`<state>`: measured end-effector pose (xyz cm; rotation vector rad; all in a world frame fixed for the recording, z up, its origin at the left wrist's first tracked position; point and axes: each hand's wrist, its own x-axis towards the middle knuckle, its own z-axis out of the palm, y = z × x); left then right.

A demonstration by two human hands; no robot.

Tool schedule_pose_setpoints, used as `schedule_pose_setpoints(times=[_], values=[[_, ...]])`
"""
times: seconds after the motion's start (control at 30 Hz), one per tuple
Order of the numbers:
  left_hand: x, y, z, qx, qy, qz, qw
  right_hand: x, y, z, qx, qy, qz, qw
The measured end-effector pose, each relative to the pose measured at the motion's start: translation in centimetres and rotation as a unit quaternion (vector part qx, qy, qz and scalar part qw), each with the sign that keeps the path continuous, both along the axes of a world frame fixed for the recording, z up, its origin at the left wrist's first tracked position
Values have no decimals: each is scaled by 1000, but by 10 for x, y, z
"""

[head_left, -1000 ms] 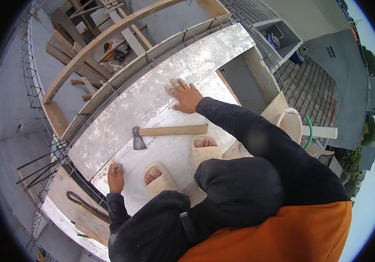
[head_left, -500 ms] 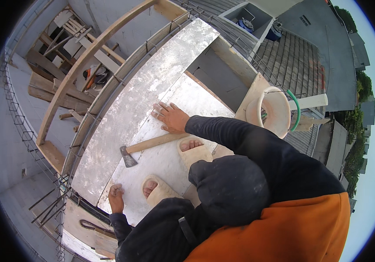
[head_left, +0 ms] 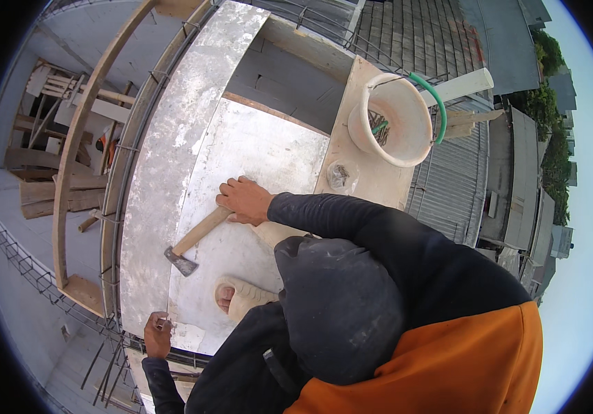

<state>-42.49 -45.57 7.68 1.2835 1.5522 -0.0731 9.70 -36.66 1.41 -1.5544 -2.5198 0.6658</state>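
A hatchet (head_left: pixel 203 233) with a wooden handle and a dark steel head lies on the pale, white-smeared boards (head_left: pixel 262 148). My right hand (head_left: pixel 246 200) is closed around the end of its handle, with the head resting at the board seam. Down at the lower left, my left hand (head_left: pixel 157 335) hovers by the boards' edge with fingers pinched together. Whatever may be between those fingertips is too small to name. One sandalled foot (head_left: pixel 241 297) stands on the boards between my hands; the other is mostly covered by my right arm and dark cap.
A whitish bucket (head_left: pixel 407 148) with a green-sleeved handle holds nails. Beside it sits a small clear bag (head_left: pixel 342 177). A rectangular opening (head_left: pixel 286 86) gapes in the boards. Steel bars and a curved wooden frame (head_left: pixel 75 148) run along the left, above a lower level with stacked planks (head_left: pixel 62 193).
My right hand has gone from lying flat on the boards to gripping the hatchet handle. My left hand stays low at the left, fingers still bent. The view has turned and shifted.
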Motion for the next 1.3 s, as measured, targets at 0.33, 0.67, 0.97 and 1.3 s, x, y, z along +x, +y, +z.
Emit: schedule_pose_setpoints(times=[0.33,0.67,0.97,1.3], values=[[51,80,-53,5,-50,-58,997,7,-15,11,-37,4,-52,998],[19,41,-67,126,-55,34,990,17,11,13,-30,-9,-46,998],[28,-63,-60,110,-75,258,957,12,33,10,-19,-22,20,999],[229,-107,-42,97,-246,495,828,-2,59,18,-70,-79,73,992]])
